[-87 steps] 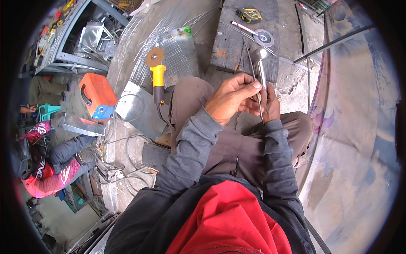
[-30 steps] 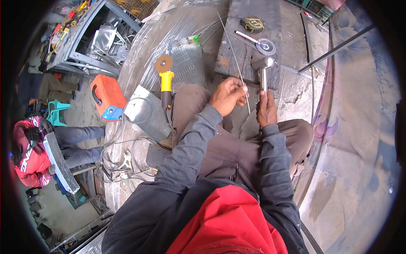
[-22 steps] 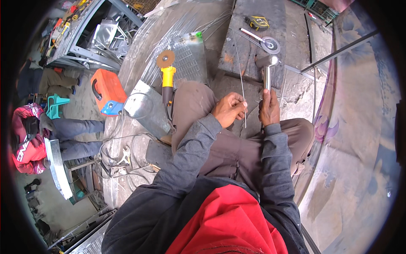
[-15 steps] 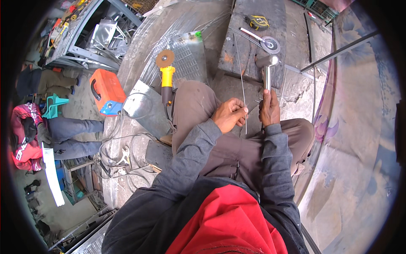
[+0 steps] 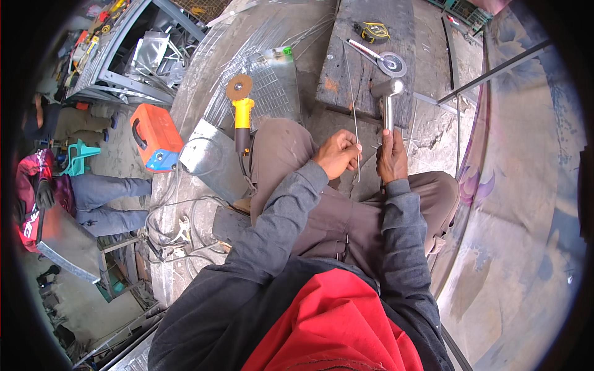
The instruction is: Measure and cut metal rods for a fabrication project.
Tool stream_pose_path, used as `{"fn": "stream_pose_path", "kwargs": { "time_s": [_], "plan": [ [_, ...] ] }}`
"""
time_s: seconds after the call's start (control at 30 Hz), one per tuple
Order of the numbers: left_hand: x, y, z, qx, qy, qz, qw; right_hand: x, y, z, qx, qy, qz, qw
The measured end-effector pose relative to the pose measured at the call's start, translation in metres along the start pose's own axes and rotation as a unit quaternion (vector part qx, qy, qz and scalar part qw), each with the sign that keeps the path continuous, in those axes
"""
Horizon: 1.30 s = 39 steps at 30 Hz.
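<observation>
My left hand (image 5: 339,153) is closed, pinching a long thin metal rod (image 5: 353,105) near its lower end. The rod's far end reaches over a dark wooden plank (image 5: 346,74). My right hand (image 5: 392,157) is wrapped round the handle of a shiny steel hammer (image 5: 388,111), whose head is at the plank's near right edge; whether it touches the wood I cannot tell. A white-handled tool with a round grey disc (image 5: 392,64) lies on the plank, just beyond the hammer head. Behind that is a yellow and black tape measure (image 5: 375,33).
Left of my knee lies a yellow angle grinder (image 5: 243,113) with a brown disc, its cord trailing nearby. An orange and blue case (image 5: 156,137), sheet metal (image 5: 213,154) and a wire grid (image 5: 272,86) surround it. Far left, a person (image 5: 46,198) holds a metal sheet (image 5: 68,244).
My left hand and the rod have shifted slightly away from me. The hammer has barely moved. At the far left, the person's metal sheet has turned, showing its broad face.
</observation>
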<state>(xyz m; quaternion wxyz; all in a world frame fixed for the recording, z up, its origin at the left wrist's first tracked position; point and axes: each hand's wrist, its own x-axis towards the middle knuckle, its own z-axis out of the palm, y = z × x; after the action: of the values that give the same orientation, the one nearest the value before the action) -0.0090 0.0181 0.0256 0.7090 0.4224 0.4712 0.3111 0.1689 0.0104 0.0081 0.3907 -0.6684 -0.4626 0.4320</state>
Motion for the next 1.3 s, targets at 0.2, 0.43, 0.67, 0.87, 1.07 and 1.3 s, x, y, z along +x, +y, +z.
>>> {"fn": "stream_pose_path", "kwargs": {
  "time_s": [0.2,0.43,0.67,0.87,1.07,1.3],
  "plan": [
    [0.031,0.008,-0.014,0.026,0.014,0.014,0.999,0.000,-0.002,0.001,0.004,-0.004,-0.003,1.000],
    [0.025,-0.014,-0.010,0.085,0.045,-0.003,0.995,0.001,0.000,0.003,-0.021,0.019,0.016,0.999],
    [0.024,-0.020,-0.011,0.081,0.057,-0.003,0.995,0.036,-0.041,0.011,-0.138,0.052,-0.121,0.982],
    [0.027,-0.025,-0.004,0.044,0.061,-0.006,0.997,0.093,-0.095,0.043,-0.179,0.085,-0.177,0.964],
    [0.033,-0.038,0.000,0.046,0.070,0.031,0.996,0.131,-0.083,0.050,-0.254,0.051,-0.194,0.946],
    [0.033,-0.038,-0.002,0.066,0.082,0.040,0.994,0.118,-0.097,0.064,-0.255,0.097,-0.177,0.946]
  ]
}}
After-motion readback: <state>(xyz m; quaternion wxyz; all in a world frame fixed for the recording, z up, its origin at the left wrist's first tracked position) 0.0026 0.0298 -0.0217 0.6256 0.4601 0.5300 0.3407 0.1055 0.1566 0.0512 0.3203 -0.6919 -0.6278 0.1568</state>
